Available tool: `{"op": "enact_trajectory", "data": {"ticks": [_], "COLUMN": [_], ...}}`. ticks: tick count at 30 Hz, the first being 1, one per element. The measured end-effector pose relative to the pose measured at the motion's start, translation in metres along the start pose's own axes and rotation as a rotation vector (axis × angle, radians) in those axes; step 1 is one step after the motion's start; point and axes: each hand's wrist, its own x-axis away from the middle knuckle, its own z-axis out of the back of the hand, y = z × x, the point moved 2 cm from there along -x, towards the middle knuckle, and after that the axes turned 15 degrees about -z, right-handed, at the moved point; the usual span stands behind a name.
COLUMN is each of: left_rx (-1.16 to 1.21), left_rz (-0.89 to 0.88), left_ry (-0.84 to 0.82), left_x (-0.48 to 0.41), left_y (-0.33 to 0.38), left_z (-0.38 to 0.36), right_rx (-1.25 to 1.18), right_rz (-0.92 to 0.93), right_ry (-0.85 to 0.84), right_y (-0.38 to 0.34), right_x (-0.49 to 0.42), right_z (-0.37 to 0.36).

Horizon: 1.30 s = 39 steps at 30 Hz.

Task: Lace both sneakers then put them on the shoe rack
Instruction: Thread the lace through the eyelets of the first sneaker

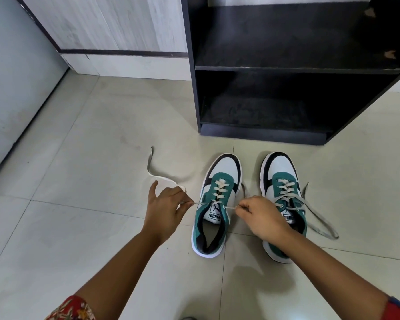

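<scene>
My left hand (pixel 165 209) pinches the left lace end (pixel 157 179) of the left sneaker (pixel 214 204); my right hand (pixel 261 218) pinches that shoe's right lace end at the top eyelet. Both pull outward, 9 and 3 o'clock. Laces look threaded to the top, not tied. Slack from the left hand trails over the tile floor (pixel 90 158) toward 11 o'clock. Right sneaker (pixel 283 197) sits just beside at 3 o'clock, laced, ends loose on the floor, partly under my right wrist. Black shoe rack (pixel 298 70) at 12 o'clock, shelves bare. Risk: uneven pull drags one end back through the eyelet, or slides the shoe; loose laces could snag when lifting onto the rack.
</scene>
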Motion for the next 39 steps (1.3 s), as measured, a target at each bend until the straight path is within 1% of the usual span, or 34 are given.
{"op": "enact_trajectory", "data": {"ticks": [2, 3, 5, 7, 8, 10, 11, 12, 14, 15, 16, 18, 20, 22, 26, 28, 31, 36, 37, 39], "left_rx": [0.002, 0.023, 0.048, 0.046, 0.083, 0.232, 0.330, 0.432, 0.624, 0.681, 0.719, 0.869, 1.052, 1.132, 1.232, 1.242, 1.223, 1.247, 1.221, 1.154], "left_rz": [0.008, 0.022, 0.034, 0.066, 0.124, 0.289, 0.371, 0.438, 0.526, 0.547, 0.559, 0.609, 0.679, 0.706, 0.750, 0.758, 0.768, 0.812, 0.791, 0.692], "left_ry": [0.012, 0.006, -0.007, 0.018, 0.049, 0.125, 0.127, 0.118, 0.137, 0.155, 0.160, 0.156, 0.143, 0.118, 0.182, 0.190, 0.204, 0.221, 0.200, 0.135], "left_x": [0.002, 0.003, 0.005, 0.009, 0.012, 0.016, 0.018, 0.018, 0.014, 0.010, 0.005, -0.006, -0.013, -0.016, -0.012, -0.009, -0.004, -0.004, -0.005, -0.006], "left_y": [0.001, 0.003, 0.007, 0.014, 0.018, 0.029, 0.035, 0.039, 0.044, 0.047, 0.049, 0.055, 0.060, 0.062, 0.064, 0.062, 0.058, 0.059, 0.058, 0.052], "left_z": [-0.002, -0.003, -0.006, -0.009, -0.008, -0.006, -0.007, -0.009, -0.013, -0.011, -0.010, -0.007, -0.003, 0.000, 0.001, -0.002, -0.008, -0.008, -0.007, -0.004], "right_rx": [0.020, 0.068, 0.237, 0.353, 0.355, 0.265, 0.207, 0.129, -0.069, -0.212, -0.381, -0.732, -0.987, -1.080, -1.335, -1.370, -1.348, -1.449, -1.414, -1.238], "right_rz": [0.009, 0.029, 0.081, 0.102, 0.111, 0.149, 0.130, 0.074, -0.081, -0.154, -0.207, -0.264, -0.295, -0.309, -0.347, -0.369, -0.384, -0.500, -0.501, -0.450], "right_ry": [0.037, 0.058, 0.114, 0.210, 0.284, 0.451, 0.443, 0.370, 0.101, -0.016, -0.078, -0.097, -0.113, -0.165, -0.277, -0.275, -0.269, -0.315, -0.330, -0.371], "right_y": [-0.001, -0.003, -0.006, -0.006, -0.006, -0.007, -0.008, -0.008, -0.009, -0.008, -0.009, -0.012, -0.016, -0.024, -0.031, -0.031, -0.027, -0.020, -0.019, -0.019], "right_x": [0.003, 0.005, 0.008, 0.012, 0.015, 0.024, 0.030, 0.034, 0.035, 0.032, 0.028, 0.022, 0.019, 0.018, 0.015, 0.013, 0.008, 0.001, 0.000, 0.001], "right_z": [-0.001, -0.002, -0.004, -0.003, 0.000, 0.006, 0.008, 0.007, -0.003, -0.010, -0.015, -0.019, -0.018, -0.018, -0.025, -0.028, -0.033, -0.036, -0.035, -0.030]}}
